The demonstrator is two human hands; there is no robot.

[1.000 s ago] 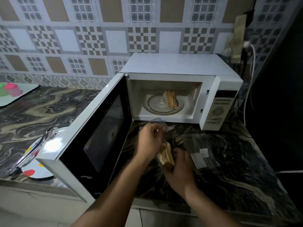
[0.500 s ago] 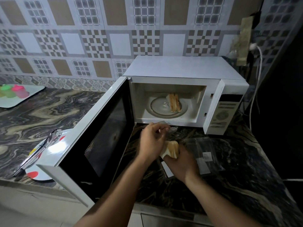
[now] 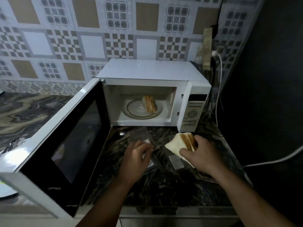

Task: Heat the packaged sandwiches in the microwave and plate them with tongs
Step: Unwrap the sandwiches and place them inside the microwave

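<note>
The white microwave point(image 3: 152, 74) stands at the back of the counter with its door point(image 3: 68, 141) swung wide open to the left. One sandwich point(image 3: 149, 104) lies on the glass turntable point(image 3: 136, 110) inside. My right hand point(image 3: 198, 153) grips a second, unwrapped sandwich point(image 3: 180, 144) above the counter, in front of the control panel point(image 3: 194, 110). My left hand point(image 3: 136, 154) pinches the clear plastic wrapper point(image 3: 141, 136), which hangs over the counter just in front of the oven opening. Another clear wrapper point(image 3: 176, 161) lies flat under the held sandwich.
A white plate point(image 3: 6, 190) shows at the far left edge, mostly hidden behind the door. A white power cable point(image 3: 272, 159) runs along the right of the dark marbled counter point(image 3: 164, 185). A dark wall closes the right side.
My right hand has pulled the sandwich out of its wrapper and carried it to the right. My left hand keeps the emptied wrapper. The view has shifted right, so the tongs are out of sight.
</note>
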